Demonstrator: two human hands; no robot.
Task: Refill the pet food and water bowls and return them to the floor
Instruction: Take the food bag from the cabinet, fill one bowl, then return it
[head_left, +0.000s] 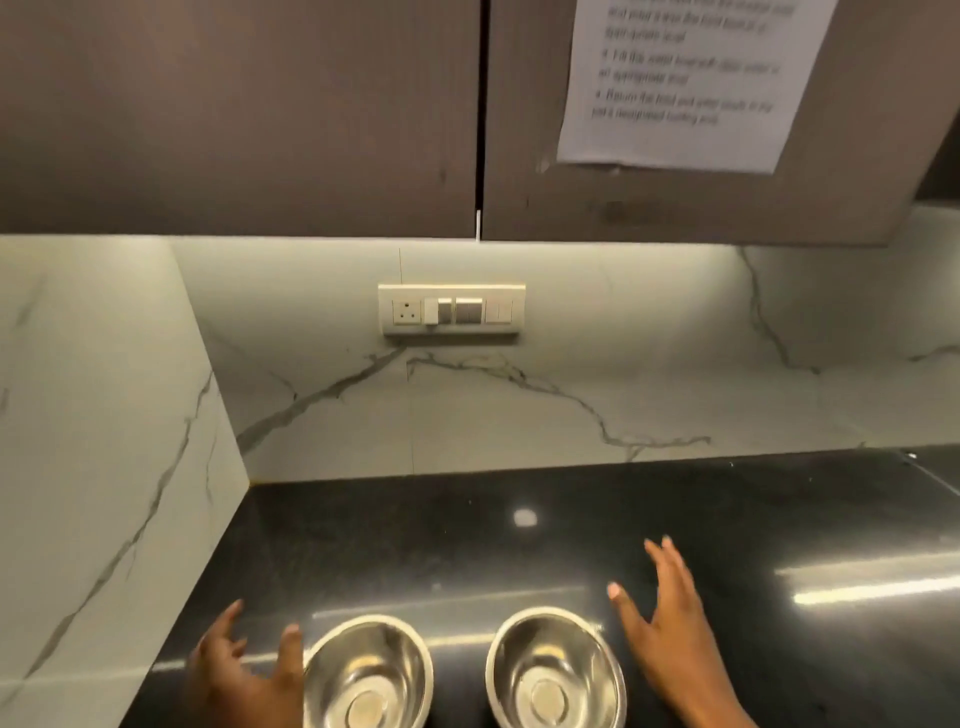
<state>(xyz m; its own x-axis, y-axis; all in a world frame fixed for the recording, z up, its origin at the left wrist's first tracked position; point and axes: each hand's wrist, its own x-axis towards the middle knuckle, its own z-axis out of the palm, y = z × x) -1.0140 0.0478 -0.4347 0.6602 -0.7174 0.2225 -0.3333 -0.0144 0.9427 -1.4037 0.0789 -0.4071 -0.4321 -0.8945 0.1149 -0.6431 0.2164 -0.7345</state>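
Two steel bowls side by side on black polished desk (519, 545), near edge of view, a small gap between them. Left bowl (368, 673) and right bowl (556, 667) both upright, interiors shiny and bare, lower rims cut off by bottom of picture.

Left hand (244, 670) at left of left bowl, fingers (291, 654) spread and open, thumb just beside bowl's rim; contact with rim not certain. Nothing gripped.

Right hand (670, 629) at right of right bowl, fingers (662, 558) splayed open, pointing far and up, palm turned toward bowl, slightly apart from rim. Nothing gripped.

Far side: marble-veined backsplash (519, 405) with switch and socket panel (451, 312) above centre. Marble side wall (104, 415) at left. Dark cabinet doors (234, 114) overhead, light strip glow along underside. Printed paper sheet (685, 83) fixed to right door, text blurred, not readable in full. Bright light reflections on desk at right.
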